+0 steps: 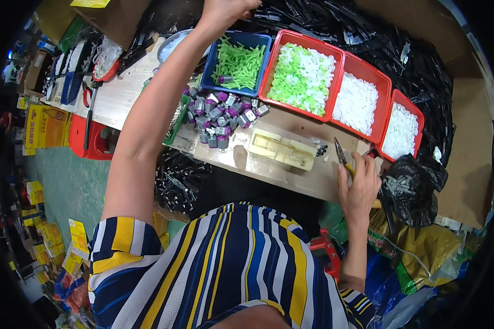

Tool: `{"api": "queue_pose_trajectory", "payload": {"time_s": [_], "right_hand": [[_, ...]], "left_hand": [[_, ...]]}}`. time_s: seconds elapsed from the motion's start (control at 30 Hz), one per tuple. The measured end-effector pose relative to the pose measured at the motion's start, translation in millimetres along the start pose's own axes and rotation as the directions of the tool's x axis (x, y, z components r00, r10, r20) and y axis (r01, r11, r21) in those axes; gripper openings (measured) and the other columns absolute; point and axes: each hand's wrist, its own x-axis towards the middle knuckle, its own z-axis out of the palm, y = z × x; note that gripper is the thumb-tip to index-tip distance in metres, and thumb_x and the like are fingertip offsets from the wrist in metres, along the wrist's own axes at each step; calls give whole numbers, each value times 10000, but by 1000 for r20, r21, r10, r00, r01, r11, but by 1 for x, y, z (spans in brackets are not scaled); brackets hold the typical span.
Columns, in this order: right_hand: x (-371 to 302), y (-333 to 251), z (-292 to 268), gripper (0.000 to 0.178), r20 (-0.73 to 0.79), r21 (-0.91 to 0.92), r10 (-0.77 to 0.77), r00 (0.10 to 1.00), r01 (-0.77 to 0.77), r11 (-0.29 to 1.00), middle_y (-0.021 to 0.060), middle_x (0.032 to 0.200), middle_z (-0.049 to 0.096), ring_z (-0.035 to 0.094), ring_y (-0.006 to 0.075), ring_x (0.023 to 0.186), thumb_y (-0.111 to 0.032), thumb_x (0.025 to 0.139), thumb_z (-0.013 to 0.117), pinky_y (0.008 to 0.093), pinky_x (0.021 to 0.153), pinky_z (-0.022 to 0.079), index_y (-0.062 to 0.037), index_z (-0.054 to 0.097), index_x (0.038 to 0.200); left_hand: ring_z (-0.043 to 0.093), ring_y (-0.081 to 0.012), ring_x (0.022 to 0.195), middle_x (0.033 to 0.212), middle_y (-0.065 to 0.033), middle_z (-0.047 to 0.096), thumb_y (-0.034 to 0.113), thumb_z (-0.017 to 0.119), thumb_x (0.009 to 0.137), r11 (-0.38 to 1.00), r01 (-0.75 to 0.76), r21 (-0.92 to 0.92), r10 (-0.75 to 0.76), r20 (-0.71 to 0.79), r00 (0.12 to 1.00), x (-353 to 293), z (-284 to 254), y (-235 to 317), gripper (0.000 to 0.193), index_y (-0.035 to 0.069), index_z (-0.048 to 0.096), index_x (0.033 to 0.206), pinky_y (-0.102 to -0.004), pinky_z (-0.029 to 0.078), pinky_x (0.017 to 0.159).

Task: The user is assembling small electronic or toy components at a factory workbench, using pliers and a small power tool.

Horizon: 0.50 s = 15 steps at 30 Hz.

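Note:
My left arm stretches far forward, and my left hand point(229, 10) is at the upper edge beside a heap of long black plastic parts point(296, 16). Its fingers are partly cut off, so what they hold, if anything, is hidden. At the right front of the bench my right hand point(359, 189) is closed around needle-nose pliers point(343, 156) with yellow grips, their jaws pointing away from me. Left of them lies a cream-coloured block fixture point(281, 149) with slots. Several small dark pieces point(321, 149) lie at its right end.
Grey and purple small blocks point(222, 116) are heaped behind the fixture. Beyond stand a blue bin point(205, 77) of green sticks and red bins point(339, 71) of green and white pieces. A black plastic bag point(422, 189) holds grey pieces at right. A green tray point(177, 122) sits left.

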Motion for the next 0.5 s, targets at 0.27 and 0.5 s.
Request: {"api": "queue_pose_trajectory", "payload": {"time_s": [0.27, 0.5], "right_hand": [[52, -63, -8, 305, -104, 693, -99, 990, 144, 707, 91, 1010, 581, 573, 168, 898, -94, 931, 612, 287, 784, 460, -9, 587, 1223], [41, -71, 2, 173, 92, 787, -161, 983, 27, 617, 73, 927, 677, 622, 171, 809, -106, 900, 657, 282, 721, 461, 3, 675, 1033]], "left_hand": [[681, -140, 852, 953, -76, 700, -21, 745, 788, 766, 355, -536, -41, 510, 859, -165, -18, 59, 389, 10, 624, 1156, -266, 563, 781], [655, -139, 975, 1084, -83, 661, -132, 691, 797, 490, 479, -728, -40, 530, 847, -242, -6, 36, 454, -15, 595, 1225, -262, 552, 875]]}}
